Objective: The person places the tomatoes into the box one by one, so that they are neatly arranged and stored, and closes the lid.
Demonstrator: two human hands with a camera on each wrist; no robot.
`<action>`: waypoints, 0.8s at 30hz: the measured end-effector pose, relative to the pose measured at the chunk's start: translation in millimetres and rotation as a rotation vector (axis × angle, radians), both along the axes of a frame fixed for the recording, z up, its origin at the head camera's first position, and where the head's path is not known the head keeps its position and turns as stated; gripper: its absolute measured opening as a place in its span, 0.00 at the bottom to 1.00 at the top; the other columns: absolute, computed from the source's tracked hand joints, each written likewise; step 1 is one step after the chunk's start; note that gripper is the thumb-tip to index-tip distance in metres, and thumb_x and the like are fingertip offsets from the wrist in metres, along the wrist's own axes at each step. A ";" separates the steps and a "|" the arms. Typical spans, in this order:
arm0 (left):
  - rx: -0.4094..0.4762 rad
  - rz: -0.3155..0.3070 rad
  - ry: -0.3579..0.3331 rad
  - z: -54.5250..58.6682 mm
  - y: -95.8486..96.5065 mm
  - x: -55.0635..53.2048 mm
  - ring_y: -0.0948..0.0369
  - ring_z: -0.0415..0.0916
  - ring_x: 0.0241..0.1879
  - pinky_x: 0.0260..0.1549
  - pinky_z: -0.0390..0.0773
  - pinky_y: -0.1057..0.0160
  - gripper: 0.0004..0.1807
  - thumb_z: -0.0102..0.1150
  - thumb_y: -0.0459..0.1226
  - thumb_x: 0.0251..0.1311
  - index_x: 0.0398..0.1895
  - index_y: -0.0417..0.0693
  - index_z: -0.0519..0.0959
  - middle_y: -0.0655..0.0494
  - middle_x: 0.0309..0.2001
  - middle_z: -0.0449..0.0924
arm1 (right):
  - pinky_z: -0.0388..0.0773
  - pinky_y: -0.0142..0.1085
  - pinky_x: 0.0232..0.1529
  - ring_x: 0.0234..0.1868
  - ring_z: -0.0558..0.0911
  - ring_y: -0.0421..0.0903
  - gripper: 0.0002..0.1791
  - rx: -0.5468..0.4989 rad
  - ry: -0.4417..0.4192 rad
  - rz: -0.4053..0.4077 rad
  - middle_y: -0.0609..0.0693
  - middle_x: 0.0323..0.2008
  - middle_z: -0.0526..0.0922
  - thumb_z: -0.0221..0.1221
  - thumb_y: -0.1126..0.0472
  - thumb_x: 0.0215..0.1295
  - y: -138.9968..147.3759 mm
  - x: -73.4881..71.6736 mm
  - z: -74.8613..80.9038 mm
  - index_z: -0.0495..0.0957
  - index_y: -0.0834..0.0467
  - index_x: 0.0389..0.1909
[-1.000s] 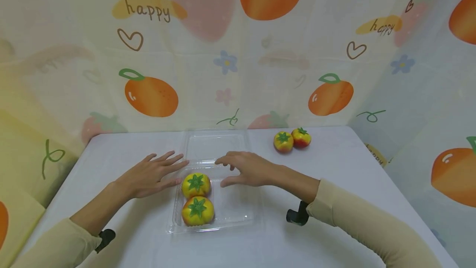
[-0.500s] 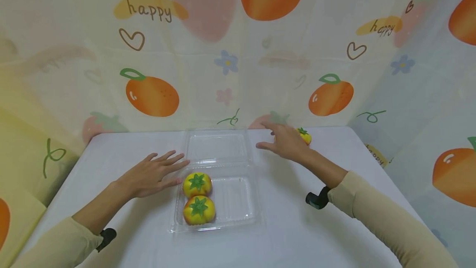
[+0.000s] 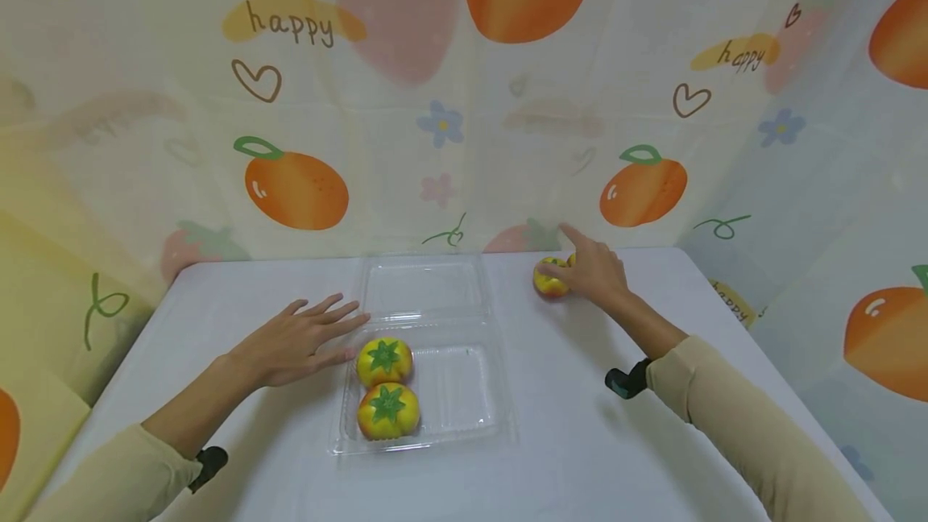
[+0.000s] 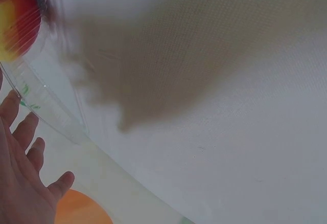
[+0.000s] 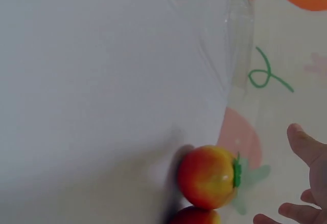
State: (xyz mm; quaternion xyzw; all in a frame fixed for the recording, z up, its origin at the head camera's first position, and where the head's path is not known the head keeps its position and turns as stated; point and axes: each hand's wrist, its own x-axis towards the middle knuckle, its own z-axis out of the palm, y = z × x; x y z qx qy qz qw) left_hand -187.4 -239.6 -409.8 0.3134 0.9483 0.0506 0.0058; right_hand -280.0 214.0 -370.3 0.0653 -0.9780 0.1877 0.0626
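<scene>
Filling the lower left corner, a beige left sleeve runs up past a black wrist piece to the left hand, and what a spread on it: palm down, fingers stretched out and fanned, nothing in its grasp. Its fingertips are right at the left edge of the clear plastic tray; whether they actually touch, I can't tell.

Into the tray now, and it's 2 yellow-and-red fruits with green star-shaped tops, both in the left half: the rear fruit just beside the thumb and the front fruit tucked up against it, nearer the person. Behind them the clear lid lies folded back on the white table, close to the printed backdrop with its oranges, strawberries and the word "happy".

Across to the back right, where 2 more fruits sit on the table side by side. The near loose fruit peeks out past the thumb; the far loose fruit is mostly hidden by the right hand in the head view. That hand is above the pair, thumb and forefinger wide apart, holding nothing, with a gap to the fruit showing in the right wrist view. Its beige right sleeve stretches to the lower right corner.
</scene>
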 end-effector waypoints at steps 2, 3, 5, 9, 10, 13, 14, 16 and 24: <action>0.001 0.001 0.000 -0.4 0.1 0.0 0.43 0.54 0.74 0.64 0.57 0.30 0.33 0.49 0.58 0.70 0.74 0.56 0.66 0.50 0.73 0.64 | 0.60 0.39 0.23 0.22 0.63 0.48 0.50 -0.010 -0.015 -0.011 0.48 0.18 0.62 0.69 0.38 0.56 2.7 -0.2 -5.2 0.61 0.55 0.75; 0.001 0.002 0.001 -0.7 0.1 0.0 0.43 0.54 0.74 0.64 0.57 0.30 0.33 0.49 0.58 0.70 0.74 0.56 0.66 0.49 0.73 0.63 | 0.62 0.39 0.24 0.24 0.65 0.50 0.50 -0.014 -0.027 -0.015 0.50 0.19 0.64 0.69 0.39 0.56 3.6 0.1 -8.0 0.61 0.56 0.75; 0.002 0.004 -0.001 -1.3 0.1 -0.1 0.43 0.54 0.74 0.64 0.57 0.30 0.34 0.48 0.58 0.70 0.74 0.57 0.66 0.49 0.73 0.63 | 0.67 0.42 0.28 0.29 0.71 0.53 0.50 -0.016 -0.044 -0.026 0.54 0.24 0.72 0.69 0.39 0.56 5.1 0.9 -14.1 0.61 0.57 0.74; 0.003 0.005 -0.001 -2.4 -0.3 -0.6 0.43 0.54 0.74 0.64 0.58 0.30 0.34 0.48 0.58 0.70 0.74 0.57 0.66 0.50 0.74 0.63 | 0.75 0.51 0.41 0.45 0.78 0.62 0.47 -0.031 -0.060 -0.048 0.63 0.48 0.81 0.68 0.40 0.58 6.0 2.8 -26.4 0.63 0.60 0.73; 0.003 0.005 -0.001 -2.7 -0.4 -0.7 0.43 0.54 0.74 0.64 0.58 0.30 0.34 0.48 0.59 0.70 0.74 0.57 0.65 0.50 0.74 0.63 | 0.75 0.53 0.44 0.48 0.78 0.63 0.47 -0.036 -0.060 -0.055 0.63 0.53 0.81 0.67 0.40 0.58 5.9 3.2 -29.6 0.64 0.60 0.73; 0.003 0.004 -0.002 -3.0 -0.4 -0.9 0.43 0.54 0.74 0.64 0.58 0.30 0.34 0.48 0.59 0.70 0.74 0.57 0.65 0.50 0.74 0.63 | 0.74 0.56 0.46 0.51 0.78 0.64 0.45 -0.052 -0.067 -0.073 0.64 0.59 0.78 0.67 0.41 0.58 5.1 4.7 -38.7 0.65 0.61 0.71; 0.004 0.005 -0.004 -2.8 -0.3 -0.9 0.42 0.54 0.74 0.64 0.58 0.30 0.34 0.48 0.59 0.69 0.74 0.56 0.65 0.49 0.74 0.63 | 0.74 0.56 0.46 0.51 0.78 0.63 0.45 -0.058 -0.069 -0.078 0.65 0.59 0.78 0.67 0.41 0.58 4.6 5.1 -41.3 0.66 0.61 0.71; 0.005 0.006 -0.006 -2.6 -0.1 -0.9 0.42 0.54 0.74 0.64 0.58 0.30 0.34 0.48 0.59 0.69 0.74 0.56 0.65 0.49 0.74 0.63 | 0.74 0.56 0.45 0.49 0.78 0.62 0.44 -0.063 -0.066 -0.086 0.65 0.57 0.79 0.68 0.41 0.58 3.5 5.8 -45.7 0.68 0.61 0.69; 0.007 0.006 -0.007 -1.7 0.3 -0.6 0.42 0.55 0.74 0.64 0.58 0.30 0.34 0.48 0.59 0.70 0.74 0.56 0.65 0.49 0.74 0.63 | 0.76 0.54 0.42 0.46 0.79 0.58 0.37 -0.092 -0.006 -0.097 0.62 0.53 0.81 0.69 0.46 0.59 3.3 3.3 -57.0 0.72 0.62 0.64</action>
